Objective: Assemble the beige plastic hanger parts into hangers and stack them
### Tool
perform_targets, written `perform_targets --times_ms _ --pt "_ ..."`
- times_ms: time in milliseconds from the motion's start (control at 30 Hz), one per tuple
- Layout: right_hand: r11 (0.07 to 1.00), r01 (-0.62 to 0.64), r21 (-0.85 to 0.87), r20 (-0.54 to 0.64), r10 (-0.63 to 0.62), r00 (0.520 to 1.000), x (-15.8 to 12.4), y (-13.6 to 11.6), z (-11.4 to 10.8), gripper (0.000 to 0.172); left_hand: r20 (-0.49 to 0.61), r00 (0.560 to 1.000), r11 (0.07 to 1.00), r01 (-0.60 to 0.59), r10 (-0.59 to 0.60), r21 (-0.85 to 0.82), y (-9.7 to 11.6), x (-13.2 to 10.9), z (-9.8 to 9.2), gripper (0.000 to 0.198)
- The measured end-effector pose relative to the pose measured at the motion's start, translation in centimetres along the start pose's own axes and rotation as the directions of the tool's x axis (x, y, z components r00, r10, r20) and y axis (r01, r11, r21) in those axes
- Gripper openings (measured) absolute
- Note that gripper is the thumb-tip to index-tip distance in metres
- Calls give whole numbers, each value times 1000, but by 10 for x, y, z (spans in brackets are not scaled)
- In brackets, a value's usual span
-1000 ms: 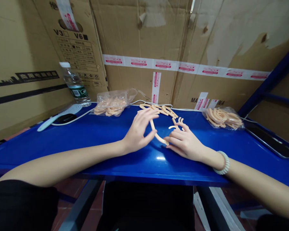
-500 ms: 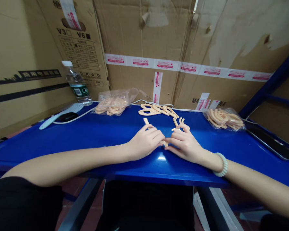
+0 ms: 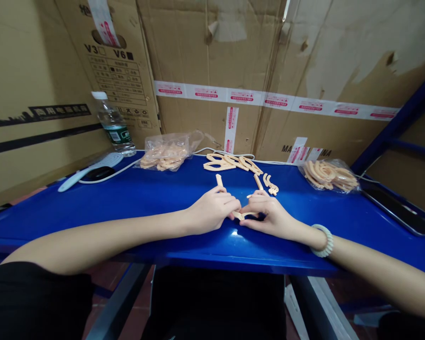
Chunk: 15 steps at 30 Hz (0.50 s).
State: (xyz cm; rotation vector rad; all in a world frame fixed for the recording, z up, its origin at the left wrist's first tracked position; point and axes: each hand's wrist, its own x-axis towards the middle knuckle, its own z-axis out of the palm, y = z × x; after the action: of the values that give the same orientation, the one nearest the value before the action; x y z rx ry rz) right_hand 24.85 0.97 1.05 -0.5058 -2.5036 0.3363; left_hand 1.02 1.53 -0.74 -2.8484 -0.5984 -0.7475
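My left hand (image 3: 212,210) is closed around a pale wood-coloured strip (image 3: 219,180). One end of the strip sticks up past my fingers; a pale end also shows at the fingertips near my right hand. My right hand (image 3: 269,215) pinches a thin curved pale piece (image 3: 250,214), whose tip meets the end at my left fingertips. Where exactly they join is partly hidden by my fingers. Just beyond my right hand lie a short straight piece (image 3: 258,182) and several small curved pieces (image 3: 272,187). Farther back rest flat pointed-oval frames (image 3: 218,163).
Plastic bags of similar pale pieces lie at left (image 3: 165,156) and right (image 3: 329,174). At the left are a water bottle (image 3: 116,127), a light-blue fly swatter (image 3: 88,172) and a black mouse (image 3: 99,173). A dark tablet (image 3: 400,210) lies right. Cardboard (image 3: 212,56) walls the blue table (image 3: 145,198).
My right hand has drawn its fingers in and turned slightly, uncovering the small curved pieces behind it. The curved piece in its grip now shows more. My left hand has shifted slightly left.
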Motion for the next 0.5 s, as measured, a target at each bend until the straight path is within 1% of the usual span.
perform_targets --times_ms 133,267,400,433,500 --pt "998 -35 43 8 35 999 1 0 -1 18 -64 998 1000 -27 28 10 -2 0 2 22" --pt "996 -66 63 13 66 998 1 -1 -1 19 -98 993 997 -55 60 45 -2 0 2 23" --pt "974 -186 127 -47 193 980 0 2 -5 27 -164 971 969 -137 172 204 -7 0 -1 26" --pt "973 -195 125 -68 205 976 0 4 -7 27 -181 964 964 -154 194 216 -9 0 -2 26" --pt "984 -163 66 -94 169 981 1 11 -11 25 -200 956 969 -183 215 169 -16 0 -4 23"
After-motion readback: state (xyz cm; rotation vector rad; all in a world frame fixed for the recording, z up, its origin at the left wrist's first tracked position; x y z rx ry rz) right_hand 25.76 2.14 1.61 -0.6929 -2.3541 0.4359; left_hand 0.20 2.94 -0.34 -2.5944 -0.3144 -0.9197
